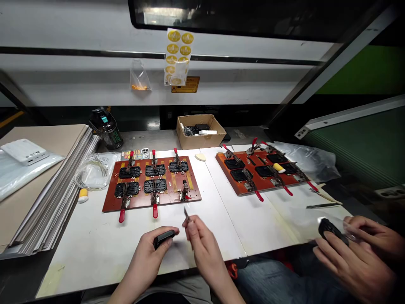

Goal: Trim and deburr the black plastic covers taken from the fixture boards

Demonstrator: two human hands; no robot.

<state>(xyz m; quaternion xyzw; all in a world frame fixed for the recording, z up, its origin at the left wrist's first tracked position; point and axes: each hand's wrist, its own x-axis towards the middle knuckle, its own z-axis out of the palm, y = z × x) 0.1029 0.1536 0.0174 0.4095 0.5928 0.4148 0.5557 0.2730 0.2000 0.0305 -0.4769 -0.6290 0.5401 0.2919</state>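
My left hand (152, 249) grips a small black rectangular part (164, 238) between thumb and fingers, over the white work table (95, 245). Right beside it, my right hand (201, 242) pinches a small metal blade tool (187, 214) with its tip pointing up and away from me. The tool's tip is close to the black part, but they do not appear to touch. Just beyond my hands lies a red-brown fixture board (107, 205) with several black pads and red-handled toggle clamps (122, 215).
A co-worker's hands (354, 253) hold a black part (332, 231) with clear film at the right. A second clamp board (228, 181) lies beyond them, with a dark-handled tool (322, 205) nearby. A stack of sheets (53, 198), a cardboard box (199, 133) and a white power bank (23, 152) stand around the table.
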